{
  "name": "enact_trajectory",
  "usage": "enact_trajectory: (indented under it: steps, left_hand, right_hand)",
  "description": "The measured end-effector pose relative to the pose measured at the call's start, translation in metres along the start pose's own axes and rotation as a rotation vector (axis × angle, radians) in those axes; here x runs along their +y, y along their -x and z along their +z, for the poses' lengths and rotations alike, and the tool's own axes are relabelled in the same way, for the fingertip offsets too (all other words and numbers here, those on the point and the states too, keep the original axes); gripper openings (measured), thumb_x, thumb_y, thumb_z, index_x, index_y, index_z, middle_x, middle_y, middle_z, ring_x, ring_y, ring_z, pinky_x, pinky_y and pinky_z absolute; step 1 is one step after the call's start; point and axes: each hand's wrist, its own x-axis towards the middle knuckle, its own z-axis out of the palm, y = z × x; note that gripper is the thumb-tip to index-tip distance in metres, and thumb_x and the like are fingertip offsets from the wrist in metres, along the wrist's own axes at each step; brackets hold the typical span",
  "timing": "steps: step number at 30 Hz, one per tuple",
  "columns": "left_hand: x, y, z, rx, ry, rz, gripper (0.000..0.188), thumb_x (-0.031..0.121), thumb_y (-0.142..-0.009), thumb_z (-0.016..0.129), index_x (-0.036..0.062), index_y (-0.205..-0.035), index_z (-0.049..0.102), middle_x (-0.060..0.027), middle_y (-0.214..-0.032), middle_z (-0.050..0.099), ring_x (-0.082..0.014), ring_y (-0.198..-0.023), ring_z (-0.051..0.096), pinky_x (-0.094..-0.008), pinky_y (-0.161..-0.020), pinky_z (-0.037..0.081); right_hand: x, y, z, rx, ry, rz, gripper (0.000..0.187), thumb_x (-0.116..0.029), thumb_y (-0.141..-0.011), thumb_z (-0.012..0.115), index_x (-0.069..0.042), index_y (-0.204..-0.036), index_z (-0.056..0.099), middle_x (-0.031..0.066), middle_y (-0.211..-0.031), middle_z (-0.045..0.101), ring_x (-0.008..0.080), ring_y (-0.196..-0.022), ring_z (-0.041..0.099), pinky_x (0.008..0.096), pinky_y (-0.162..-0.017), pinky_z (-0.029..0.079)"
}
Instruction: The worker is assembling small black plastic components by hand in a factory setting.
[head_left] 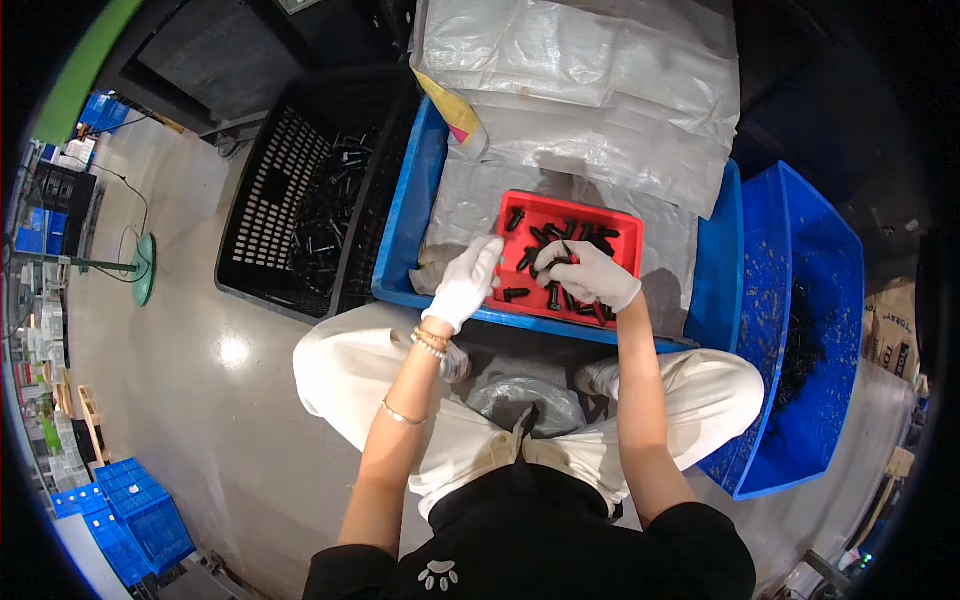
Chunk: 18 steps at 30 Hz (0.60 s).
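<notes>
A shallow red tray (625, 222) holds several short black cylindrical parts (516, 294), lying loose at various angles. Over its right side is my right hand (595, 275), in a white glove, with thumb and fingers closed in a pinch on a black cylindrical part (567, 254). My left hand (467, 284), also white-gloved, is at the tray's left edge. Its fingers are together and bent inward; whatever they hold, if anything, is hidden. The tray rests on translucent plastic sheeting (470, 200) over a blue bin (403, 220) in front of me.
On the left, a black perforated crate (262, 215) holds many black parts. A tall blue bin (828, 225) with dark pieces inside stands on the right. A clear plastic bag (530, 400) lies between my legs. Blue crates (150, 520) sit at the lower left.
</notes>
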Motion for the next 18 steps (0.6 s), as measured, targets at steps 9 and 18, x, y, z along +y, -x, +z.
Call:
enact_trajectory:
  steps: [9,18]
  left_hand:
    - [0.037,0.013,0.003,-0.684,0.747,-0.230,0.033,0.036,-0.092,0.038,0.0083,-0.099,0.053,-0.0012,-0.065,0.048,-0.0075,-0.047,0.038,-0.0204,-0.041,0.029]
    - [0.070,0.031,0.000,-0.240,1.141,0.009,0.025,0.018,-0.085,0.056,0.0012,-0.102,0.049,-0.0105,-0.090,0.057,-0.0206,-0.076,0.060,-0.0310,-0.065,0.054]
  right_hand:
    - [-0.072,0.054,0.044,-0.103,0.163,-0.178,0.020,-0.016,-0.083,0.053,-0.005,-0.099,0.048,-0.0007,-0.074,0.049,0.0019,-0.045,0.034,0.0178,-0.038,0.026]
    - [-0.071,0.081,0.056,-0.435,-0.869,-0.416,0.030,-0.033,-0.095,0.040,-0.006,-0.082,0.039,0.0067,-0.069,0.041,0.0049,-0.035,0.028,0.0166,-0.028,0.018]
